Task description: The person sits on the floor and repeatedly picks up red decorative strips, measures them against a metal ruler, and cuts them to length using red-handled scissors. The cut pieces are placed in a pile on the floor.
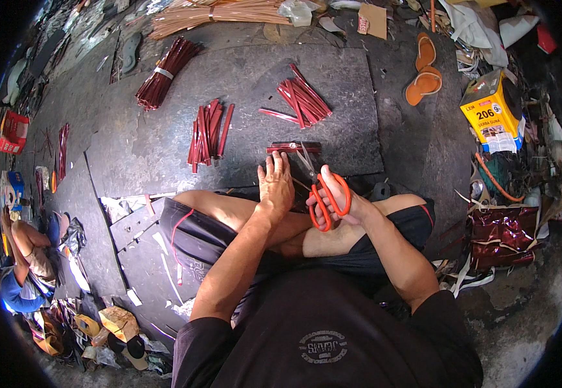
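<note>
Loosely spread, the left hand's [276, 186] fingers touch the near side of a dark-red strip bundle [285, 148] close to the board's [352, 123] front edge; the right hand's [340, 197] are clamped round orange-handled scissors [313, 173], blades parted at the bundle. Bare board runs right to its side edge. Beyond lie two loose strip piles [305, 103]. Printed lettering marks the black shirt [323, 310] and, far right, a yellow container [488, 116].

Floor's mostly scuffed dark sheet panels [352, 139] across the middle, with mottled grey concrete-looking ground [520, 323] at lower right. Pale light glints at upper left, orange sandals [425, 83] lie upper right, and scrap clutter [497, 169] lines the right edge.
</note>
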Motion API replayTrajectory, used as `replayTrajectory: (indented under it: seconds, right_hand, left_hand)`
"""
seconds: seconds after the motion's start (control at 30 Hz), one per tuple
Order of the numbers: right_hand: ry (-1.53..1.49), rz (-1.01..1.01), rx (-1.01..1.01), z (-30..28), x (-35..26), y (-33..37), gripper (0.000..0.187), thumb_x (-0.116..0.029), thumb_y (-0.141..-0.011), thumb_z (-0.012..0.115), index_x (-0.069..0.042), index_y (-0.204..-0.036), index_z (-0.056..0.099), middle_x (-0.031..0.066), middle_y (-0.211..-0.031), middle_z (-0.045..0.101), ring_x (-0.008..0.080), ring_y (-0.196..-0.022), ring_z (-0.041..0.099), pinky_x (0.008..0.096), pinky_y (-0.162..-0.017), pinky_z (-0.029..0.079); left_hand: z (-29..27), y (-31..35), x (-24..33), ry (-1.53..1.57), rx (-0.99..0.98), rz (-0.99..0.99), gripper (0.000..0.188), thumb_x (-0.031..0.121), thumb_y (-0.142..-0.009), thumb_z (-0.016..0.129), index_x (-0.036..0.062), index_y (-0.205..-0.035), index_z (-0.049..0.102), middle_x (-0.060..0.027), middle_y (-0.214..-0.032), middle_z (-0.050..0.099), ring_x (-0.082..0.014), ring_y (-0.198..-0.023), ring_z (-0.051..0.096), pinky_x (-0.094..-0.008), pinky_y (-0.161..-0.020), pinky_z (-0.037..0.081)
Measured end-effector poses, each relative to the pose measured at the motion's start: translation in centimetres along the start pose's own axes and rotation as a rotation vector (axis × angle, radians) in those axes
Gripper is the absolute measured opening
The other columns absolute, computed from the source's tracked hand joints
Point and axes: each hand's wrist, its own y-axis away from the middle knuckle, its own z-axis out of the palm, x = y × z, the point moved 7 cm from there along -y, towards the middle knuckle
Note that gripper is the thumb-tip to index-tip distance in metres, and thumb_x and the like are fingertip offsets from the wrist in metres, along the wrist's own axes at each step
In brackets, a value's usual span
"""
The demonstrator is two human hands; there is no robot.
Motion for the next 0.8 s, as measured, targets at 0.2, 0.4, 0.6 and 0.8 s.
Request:
replayTrajectory:
  seconds: [0.2,0.4,0.6,0.8]
  right_hand:
    - [0.017,-0.014,0.011,-0.02,0.03,-0.05,0.103,-0.087,-0.081,0.025,0.007,-0.103,0.059,0.011,-0.067,0.061,0.0229,-0.054,0.064,0.0335,-0.053,0.056]
    - [0.033,-0.011,0.015,0.23,-0.24,0.09,0.103,-0.087,-0.081,0.026,0.009,-0.105,0.057,0.0113,-0.066,0.061,0.0224,-0.053,0.064,0.0333,-0.051,0.056]
    - [0.035,0.003,0.017,0.15,-0.06,-0.12,0.104,-0.087,-0.081,0.026,0.01,-0.106,0.056,0.0112,-0.066,0.06,0.0221,-0.053,0.064,0.0332,-0.052,0.056]
    - [0.053,-0.017,0.015,0.07,-0.04,-0.1,0.105,-0.088,-0.08,0.027,0.01,-0.107,0.056,0.011,-0.066,0.06,0.0217,-0.054,0.064,0.033,-0.051,0.056]
  left_hand:
    - [0.02,-0.06,-0.03,0.012,-0.029,-0.004,0.071,0.019,-0.09,0.05,-0.004,-0.15,0.021,-0.0217,-0.153,0.027,-0.036,-0.14,0.031,-0.0542,-0.113,0.029]
    - [0.23,-0.07,-0.03,0.018,-0.031,-0.005,0.07,0.019,-0.09,0.05,-0.0039,-0.15,0.02,-0.022,-0.153,0.025,-0.0364,-0.141,0.029,-0.0551,-0.113,0.027]
    - [-0.09,-0.02,0.06,0.013,-0.051,0.004,0.071,0.019,-0.09,0.05,-0.0042,-0.15,0.02,-0.0221,-0.153,0.024,-0.0364,-0.141,0.029,-0.0551,-0.114,0.026]
    - [-0.3,-0.05,0.09,0.018,-0.053,0.001,0.072,0.019,-0.09,0.05,-0.0044,-0.15,0.02,-0.0223,-0.153,0.025,-0.0367,-0.141,0.029,-0.055,-0.113,0.027]
